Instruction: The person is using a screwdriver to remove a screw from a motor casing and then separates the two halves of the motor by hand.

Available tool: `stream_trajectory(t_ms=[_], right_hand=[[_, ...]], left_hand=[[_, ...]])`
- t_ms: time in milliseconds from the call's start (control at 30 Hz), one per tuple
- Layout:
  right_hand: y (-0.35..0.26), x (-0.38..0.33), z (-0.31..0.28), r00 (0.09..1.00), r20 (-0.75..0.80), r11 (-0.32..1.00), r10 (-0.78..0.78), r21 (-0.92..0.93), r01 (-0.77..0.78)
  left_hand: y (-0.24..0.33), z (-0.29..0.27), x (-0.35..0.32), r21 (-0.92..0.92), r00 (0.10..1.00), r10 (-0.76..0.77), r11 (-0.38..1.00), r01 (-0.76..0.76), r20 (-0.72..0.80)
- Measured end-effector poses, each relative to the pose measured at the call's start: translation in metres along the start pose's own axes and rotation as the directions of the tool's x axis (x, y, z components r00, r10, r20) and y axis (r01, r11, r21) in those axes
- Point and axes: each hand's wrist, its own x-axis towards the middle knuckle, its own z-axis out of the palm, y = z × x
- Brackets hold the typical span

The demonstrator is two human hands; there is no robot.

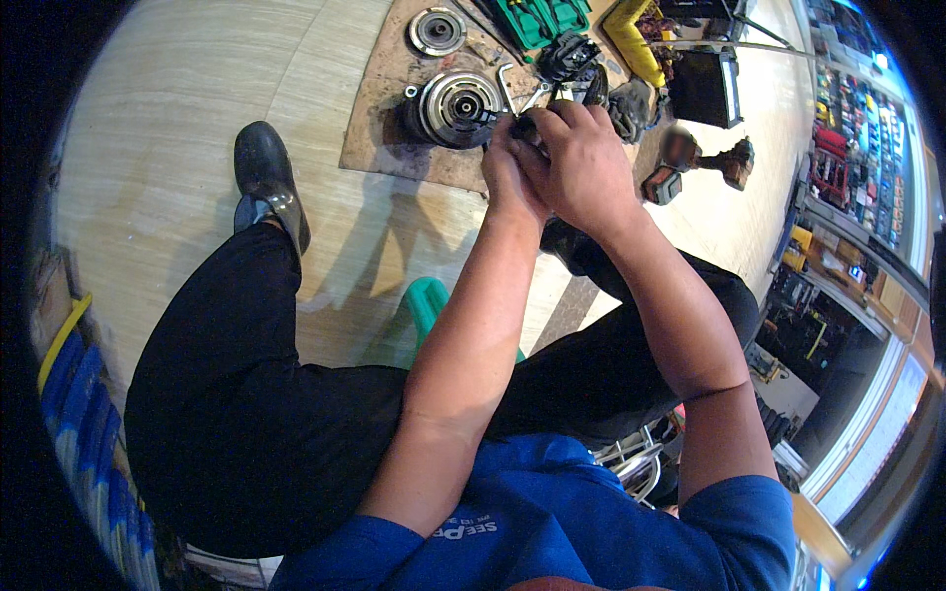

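My left hand [510,175] and my right hand [583,167] are close together, with fingers curled around a small dark object [527,126]. My fingers hide most of it, so its kind cannot be told. A thin dark tip [485,117] reaches left from my hands over the face of a round, ringed metal part [455,106]. That part, pulley-like with a dark, greasy side, rests on a stained brown board [379,158]. Just beyond my fingers lies a bent metal hex key [506,87].
A smaller metal disc [438,32] and a green tool case [540,18] lie farther back. Right of them are a yellow angled piece [633,44], a dark glove [631,106] and a cordless power tool [698,160]. A green stool leg [425,300] stands between my legs; stocked shelves [867,158] line the right.
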Motion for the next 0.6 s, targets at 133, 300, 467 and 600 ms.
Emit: stream_trajectory(t_ms=[133, 300, 467, 600], right_hand=[[0.006, -0.003, 0.006, 0.999, -0.028, 0.999, -0.034, 0.017, 0.034], [0.008, -0.006, 0.004, 0.997, -0.058, 0.998, -0.048, 0.032, 0.050], [0.014, -0.005, 0.004, 0.997, -0.057, 0.996, -0.058, 0.062, 0.062], [0.013, -0.005, 0.003, 0.998, -0.036, 0.998, -0.043, 0.051, 0.045]], left_hand=[[-0.005, 0.004, 0.000, 0.003, 1.000, 0.025, 1.000, -0.025, -0.009], [-0.007, 0.011, -0.003, 0.010, 0.994, 0.073, 0.997, -0.072, -0.085], [-0.010, 0.017, -0.003, 0.065, 0.987, 0.098, 0.994, -0.091, -0.127], [-0.010, 0.020, -0.005, 0.075, 0.982, 0.092, 0.994, -0.081, -0.167]])
